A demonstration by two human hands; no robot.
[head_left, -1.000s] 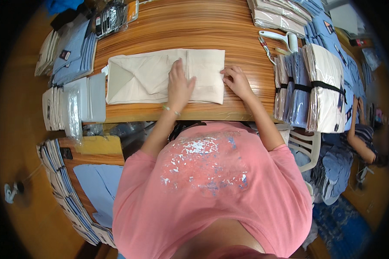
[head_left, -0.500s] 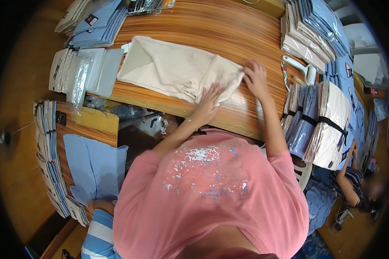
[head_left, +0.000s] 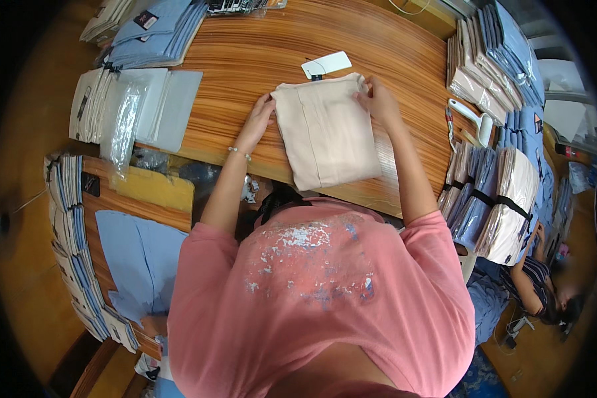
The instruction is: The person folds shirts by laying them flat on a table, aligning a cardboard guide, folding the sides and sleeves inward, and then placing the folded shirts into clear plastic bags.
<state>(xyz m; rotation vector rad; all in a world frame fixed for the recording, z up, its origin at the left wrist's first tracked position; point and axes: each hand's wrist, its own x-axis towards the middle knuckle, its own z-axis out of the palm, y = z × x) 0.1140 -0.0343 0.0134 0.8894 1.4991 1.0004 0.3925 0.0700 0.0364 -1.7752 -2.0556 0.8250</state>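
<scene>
A beige garment [head_left: 326, 136], folded into a near-square packet, lies at the front of the wood-grain table with its lower end near the table edge. A white hang tag [head_left: 327, 64] sticks out beyond its far edge, beside a small dark label. My left hand [head_left: 257, 123] grips the packet's left side near the upper corner, fingers curled at the cloth. At the upper right corner my right hand [head_left: 380, 103] pinches the fabric, with the fingertips partly hidden behind the edge.
White sheets and clear plastic bags [head_left: 127, 113] lie left, below folded blue garments [head_left: 159, 30]. Bagged garments [head_left: 481, 66], a white lint roller [head_left: 471, 119] and strapped bundles [head_left: 507, 205] sit right. A blue garment [head_left: 142, 262] lies on the lower-left table. Another person [head_left: 530, 285] is at far right.
The long beige piece has been folded over into a compact packet, and its hang tag now shows. My left hand moved from the near edge to its left side; my right hand moved slightly left.
</scene>
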